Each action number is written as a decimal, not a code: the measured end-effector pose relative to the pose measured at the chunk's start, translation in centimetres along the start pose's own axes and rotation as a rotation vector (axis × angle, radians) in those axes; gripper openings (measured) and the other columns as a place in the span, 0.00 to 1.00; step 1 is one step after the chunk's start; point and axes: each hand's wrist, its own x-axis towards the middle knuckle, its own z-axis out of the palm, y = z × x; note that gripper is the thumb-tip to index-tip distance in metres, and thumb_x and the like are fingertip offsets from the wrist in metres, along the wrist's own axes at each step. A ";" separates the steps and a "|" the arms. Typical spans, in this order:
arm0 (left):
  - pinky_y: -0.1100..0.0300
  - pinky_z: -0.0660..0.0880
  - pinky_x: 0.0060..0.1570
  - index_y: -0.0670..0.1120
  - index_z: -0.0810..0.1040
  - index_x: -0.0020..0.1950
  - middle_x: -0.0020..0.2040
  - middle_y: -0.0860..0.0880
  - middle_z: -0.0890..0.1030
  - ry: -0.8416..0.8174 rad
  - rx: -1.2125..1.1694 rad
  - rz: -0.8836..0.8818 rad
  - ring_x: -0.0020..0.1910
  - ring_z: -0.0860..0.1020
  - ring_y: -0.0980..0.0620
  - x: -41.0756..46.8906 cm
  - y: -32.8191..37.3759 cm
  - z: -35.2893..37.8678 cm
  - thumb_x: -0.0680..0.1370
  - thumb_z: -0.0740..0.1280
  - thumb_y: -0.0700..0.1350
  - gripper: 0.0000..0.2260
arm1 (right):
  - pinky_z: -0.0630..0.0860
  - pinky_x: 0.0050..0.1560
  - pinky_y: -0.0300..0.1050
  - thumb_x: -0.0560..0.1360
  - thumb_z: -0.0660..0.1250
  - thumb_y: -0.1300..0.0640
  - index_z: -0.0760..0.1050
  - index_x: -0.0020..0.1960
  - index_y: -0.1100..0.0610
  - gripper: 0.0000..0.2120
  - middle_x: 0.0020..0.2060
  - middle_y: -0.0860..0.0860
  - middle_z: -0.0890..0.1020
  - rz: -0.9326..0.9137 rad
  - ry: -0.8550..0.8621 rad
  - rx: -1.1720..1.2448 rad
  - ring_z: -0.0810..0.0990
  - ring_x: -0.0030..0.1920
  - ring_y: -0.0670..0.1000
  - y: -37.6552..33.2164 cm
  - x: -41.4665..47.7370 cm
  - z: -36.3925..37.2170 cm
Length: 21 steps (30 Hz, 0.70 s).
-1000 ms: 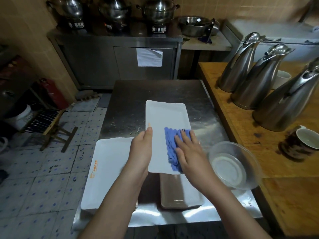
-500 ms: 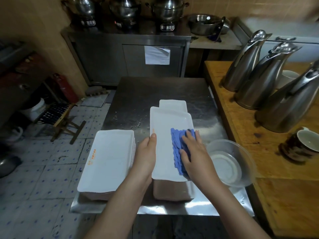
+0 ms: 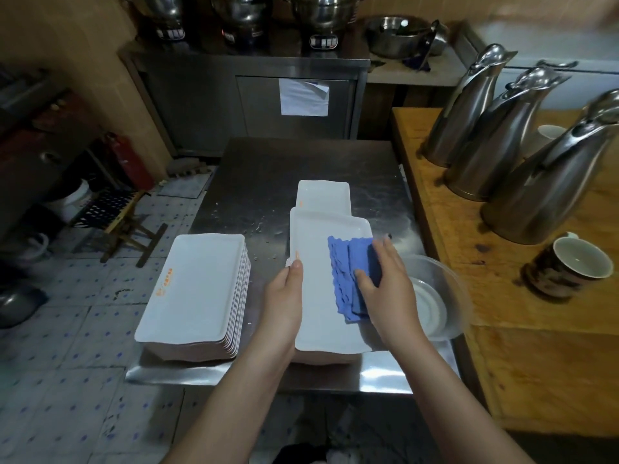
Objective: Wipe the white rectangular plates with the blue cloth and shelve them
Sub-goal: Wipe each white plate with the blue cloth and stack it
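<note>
Plate (image 3: 318, 316), centre frame, is gripped at its left edge by the left hand (image 3: 284, 296) while the right hand (image 3: 388, 283) presses the blue cloth (image 3: 348, 272) flat on it. A hard stroke could twist it free (clear bowl (image 3: 455, 286) just right).

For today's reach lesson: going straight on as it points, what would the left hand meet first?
The left hand would likely meet the far plate jutting beyond the held plate; depth unclear.
</note>
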 end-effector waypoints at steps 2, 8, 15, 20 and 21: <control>0.63 0.78 0.32 0.50 0.78 0.43 0.34 0.55 0.84 0.013 -0.023 -0.003 0.34 0.83 0.57 -0.3 -0.9 0.0 0.82 0.56 0.51 0.14 | 0.71 0.62 0.43 0.77 0.66 0.55 0.63 0.71 0.54 0.24 0.70 0.50 0.69 0.083 0.003 0.014 0.70 0.68 0.52 0.4 -0.2 -0.2; 0.64 0.77 0.30 0.50 0.79 0.47 0.36 0.55 0.84 0.029 -0.052 -0.015 0.36 0.83 0.56 -1.1 -2.6 0.1 0.82 0.56 0.51 0.13 | 0.67 0.36 0.26 0.77 0.65 0.54 0.70 0.48 0.49 0.03 0.41 0.42 0.76 0.002 0.061 0.024 0.75 0.41 0.39 0.9 -2.7 0.2; 0.64 0.77 0.30 0.50 0.78 0.45 0.37 0.54 0.84 0.044 -0.051 0.007 0.36 0.83 0.56 -1.2 -3.1 -0.5 0.82 0.56 0.51 0.13 | 0.70 0.42 0.35 0.75 0.67 0.55 0.74 0.51 0.55 0.06 0.52 0.48 0.79 0.251 0.016 0.217 0.77 0.49 0.46 1.2 -1.3 0.4; 0.63 0.77 0.34 0.52 0.78 0.44 0.40 0.55 0.84 0.070 -0.028 -0.011 0.39 0.82 0.57 -0.4 -4.0 -1.7 0.81 0.56 0.52 0.13 | 0.71 0.39 0.34 0.76 0.66 0.57 0.71 0.45 0.52 0.04 0.43 0.47 0.78 0.125 -0.020 0.316 0.77 0.46 0.48 1.2 -0.8 -0.1; 0.61 0.78 0.39 0.52 0.79 0.44 0.42 0.54 0.84 0.074 -0.019 -0.014 0.41 0.82 0.56 -0.1 -4.2 -2.0 0.81 0.56 0.52 0.13 | 0.72 0.36 0.33 0.76 0.65 0.57 0.70 0.44 0.52 0.04 0.39 0.46 0.78 0.117 -0.031 0.357 0.78 0.42 0.46 1.3 -0.8 -0.2</control>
